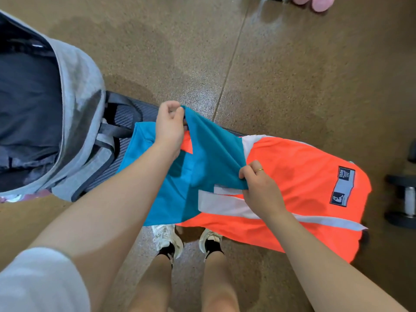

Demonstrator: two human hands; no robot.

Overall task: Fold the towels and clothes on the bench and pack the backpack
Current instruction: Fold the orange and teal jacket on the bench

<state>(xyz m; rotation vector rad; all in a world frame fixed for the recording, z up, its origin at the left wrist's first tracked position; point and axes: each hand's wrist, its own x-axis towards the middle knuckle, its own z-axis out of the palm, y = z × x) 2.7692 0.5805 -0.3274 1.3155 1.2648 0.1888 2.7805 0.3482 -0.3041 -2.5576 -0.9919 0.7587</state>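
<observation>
From the head camera, you look down on a dark bench [126, 113] running across a brown speckled floor [292, 75]. Take the bench as your landmark. On its left end stands a grey backpack [78, 104], its top unzipped and gaping so the dark lining shows. Over the middle of the bench lies a teal cloth [209, 154], partly lifted. Your left hand [170, 129] pinches its far corner between thumb and curled fingers, raised above the bench's far edge. Your right hand [262, 188], with a ring on one finger, grips the cloth's near edge with curled fingers, so the fabric stretches in a fold between your two hands. Under and beside the teal cloth, covering the right end of the bench, spreads an orange garment [304, 188] with pale grey stripes and a dark label. Beyond the bench's right end, a dumbbell [405, 199] rests on the floor. Below the near edge, your white shoes [166, 239] stand on the floor.
</observation>
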